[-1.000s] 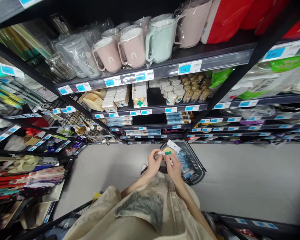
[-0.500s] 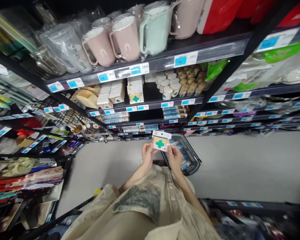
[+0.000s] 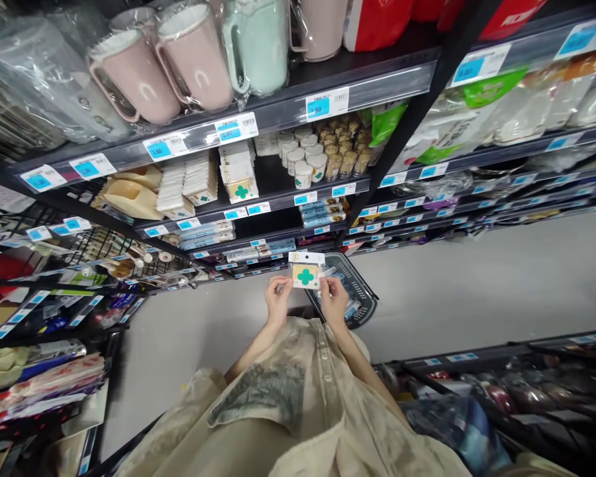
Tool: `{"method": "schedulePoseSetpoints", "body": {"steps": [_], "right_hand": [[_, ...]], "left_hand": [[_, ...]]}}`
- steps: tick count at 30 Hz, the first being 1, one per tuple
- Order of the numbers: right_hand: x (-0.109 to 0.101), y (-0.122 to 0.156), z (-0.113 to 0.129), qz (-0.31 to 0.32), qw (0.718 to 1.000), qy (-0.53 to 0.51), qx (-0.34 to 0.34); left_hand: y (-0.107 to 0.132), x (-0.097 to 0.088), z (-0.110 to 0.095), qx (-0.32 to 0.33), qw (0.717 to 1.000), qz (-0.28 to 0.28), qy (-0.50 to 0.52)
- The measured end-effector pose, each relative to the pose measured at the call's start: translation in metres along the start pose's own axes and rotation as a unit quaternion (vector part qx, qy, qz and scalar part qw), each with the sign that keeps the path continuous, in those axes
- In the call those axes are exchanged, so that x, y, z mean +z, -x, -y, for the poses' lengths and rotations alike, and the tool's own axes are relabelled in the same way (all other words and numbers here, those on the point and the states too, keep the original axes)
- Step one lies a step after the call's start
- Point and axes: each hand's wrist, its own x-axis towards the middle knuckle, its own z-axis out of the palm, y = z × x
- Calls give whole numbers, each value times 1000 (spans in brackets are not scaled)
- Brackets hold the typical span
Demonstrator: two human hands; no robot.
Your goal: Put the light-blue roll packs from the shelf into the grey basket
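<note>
1. The left hand (image 3: 277, 301) pinches the left edge of a small flat packet (image 3: 306, 273) between thumb and fingers.
2. The right hand (image 3: 334, 301) grips the packet's lower right corner.
3. The packet is held between both hands, its green clover facing the wearer.
4. A dark basket (image 3: 368, 310) sits behind and right of it, holding blue-and-white packages (image 3: 351, 309).
5. On the far shelf stand similar clover-marked packs (image 3: 240, 189), left of white-lidded containers (image 3: 303, 176).

Shelves (image 3: 377, 86) bar passage beyond the packet (image 3: 306, 274); floor (image 3: 451, 281) lies open right of the basket (image 3: 353, 281).
</note>
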Motion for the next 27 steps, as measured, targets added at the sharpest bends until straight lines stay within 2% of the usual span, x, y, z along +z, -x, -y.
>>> {"method": "schedulePoseSetpoints", "body": {"steps": [5,10,12,14,17,19,22,25,27], "right_hand": [[2,-1,2,0,1000,-7,-12],[3,-1,7,13,999,-3,-42],[5,-1,9,24,999,-2,-46],[7,1,11,38,998,-3,-42],[9,5,13,55,998,-13,-25],[10,7,15,71,997,-35,-10],[8,8,20,106,991,-80,13],[5,6,24,115,989,-92,28],[3,4,24,112,990,-85,34]], "left_hand": [[-2,-1,-3,-20,999,30,9],[-9,-2,-4,-119,990,57,41],[-12,-4,-8,-136,988,63,28],[-16,-6,-13,-110,992,61,-7],[-22,-10,-18,-40,996,39,-71],[-26,-12,-17,-27,996,36,-81],[-32,-14,-14,-90,995,45,-5],[-38,-19,-13,-172,977,52,115],[-41,-25,-16,-189,965,60,169]]}}
